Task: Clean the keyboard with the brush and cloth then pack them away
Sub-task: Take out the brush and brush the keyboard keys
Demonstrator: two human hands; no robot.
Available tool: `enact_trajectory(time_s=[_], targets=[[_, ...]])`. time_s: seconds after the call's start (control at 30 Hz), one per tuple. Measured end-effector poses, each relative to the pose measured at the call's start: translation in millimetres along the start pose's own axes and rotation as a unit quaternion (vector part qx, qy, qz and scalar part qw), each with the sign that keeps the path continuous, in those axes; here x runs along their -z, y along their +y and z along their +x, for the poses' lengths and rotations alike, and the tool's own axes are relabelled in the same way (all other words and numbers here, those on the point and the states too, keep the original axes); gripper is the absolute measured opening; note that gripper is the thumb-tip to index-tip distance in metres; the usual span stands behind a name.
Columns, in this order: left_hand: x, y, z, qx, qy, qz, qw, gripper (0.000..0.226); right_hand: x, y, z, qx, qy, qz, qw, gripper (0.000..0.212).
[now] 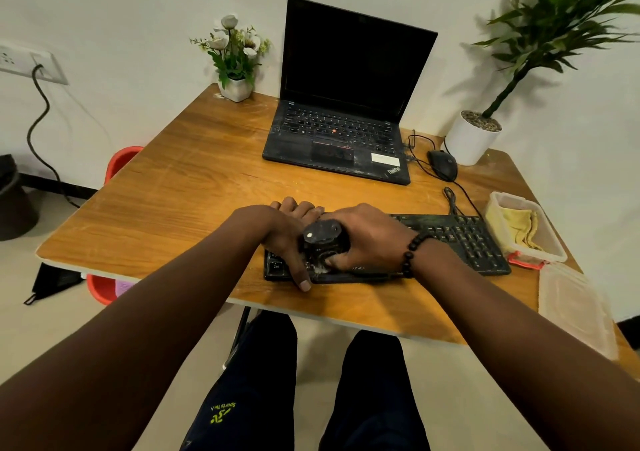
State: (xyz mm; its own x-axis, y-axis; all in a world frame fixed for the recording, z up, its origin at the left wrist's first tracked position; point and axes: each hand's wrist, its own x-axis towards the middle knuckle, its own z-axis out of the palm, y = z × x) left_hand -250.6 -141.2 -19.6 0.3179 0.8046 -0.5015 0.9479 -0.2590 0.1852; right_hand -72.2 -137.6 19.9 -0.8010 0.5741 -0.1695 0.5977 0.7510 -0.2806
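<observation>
Head view looks down on a wooden table (180, 187) with the person's two bare forearms reaching in from below. At far left a red stool (119, 163) shows past the table edge, and a small pot of white flowers (235, 59) stands at the back corner. The left hand (287, 236) lies flat on the left end of the black keyboard (460, 239), its fingers straight and pressing down, thumb stretched toward the near edge; it holds nothing. Just beside it, touching it, the right hand (370, 239) has its fingers and thumb curled round the dark brush (323, 239), whose bristle end sits down on the keys near the keyboard's left part. A bead bracelet (414, 251) circles the right wrist. Behind the hands an open black laptop (346, 104) sits with its screen dark, and a wired mouse (443, 165) lies to its right, near a white pot with a tall green plant (474, 137). At the right end of the keyboard, just beside it, a clear plastic box (550, 243) holds the yellow cloth (519, 225). The box's clear lid (575, 308) lies on the table nearer the person.
</observation>
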Motion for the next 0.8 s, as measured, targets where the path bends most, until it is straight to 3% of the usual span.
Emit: enact_trajectory(time_s=[0.07,0.13,0.2,0.27,0.37,0.43,0.57,0.7,0.8], targets=[[2,2,-2,0.008,-0.013,0.007,1.000,0.134,5,4,2,-0.017,0.066,-0.079,0.994,0.042],[3,4,-4,0.020,-0.022,0.012,0.999,0.123,9,7,0,-0.034,0.085,0.000,0.996,0.036],[2,2,-1,0.014,-0.017,0.004,1.000,0.127,5,4,-5,-0.029,0.030,0.081,0.996,0.038],[0,-1,2,0.000,-0.006,0.012,1.000,0.141,-3,3,-8,-0.009,0.001,0.044,0.999,0.042],[0,-1,3,0.006,-0.006,0.015,1.000,0.141,0,6,-7,-0.019,0.063,-0.033,0.997,0.044],[1,-1,3,0.004,-0.008,0.014,1.000,0.140,1,4,-10,-0.019,0.070,0.035,0.997,0.041],[-3,-4,9,0.003,-0.006,0.030,1.000,0.152,-9,-6,-13,0.034,0.008,0.032,0.999,0.041],[-1,0,6,0.013,-0.005,0.025,1.000,0.151,11,4,-11,0.001,-0.076,0.005,0.997,0.042],[2,1,0,0.011,-0.006,0.017,1.000,0.139,16,6,-12,-0.026,-0.008,0.062,0.998,0.040]])
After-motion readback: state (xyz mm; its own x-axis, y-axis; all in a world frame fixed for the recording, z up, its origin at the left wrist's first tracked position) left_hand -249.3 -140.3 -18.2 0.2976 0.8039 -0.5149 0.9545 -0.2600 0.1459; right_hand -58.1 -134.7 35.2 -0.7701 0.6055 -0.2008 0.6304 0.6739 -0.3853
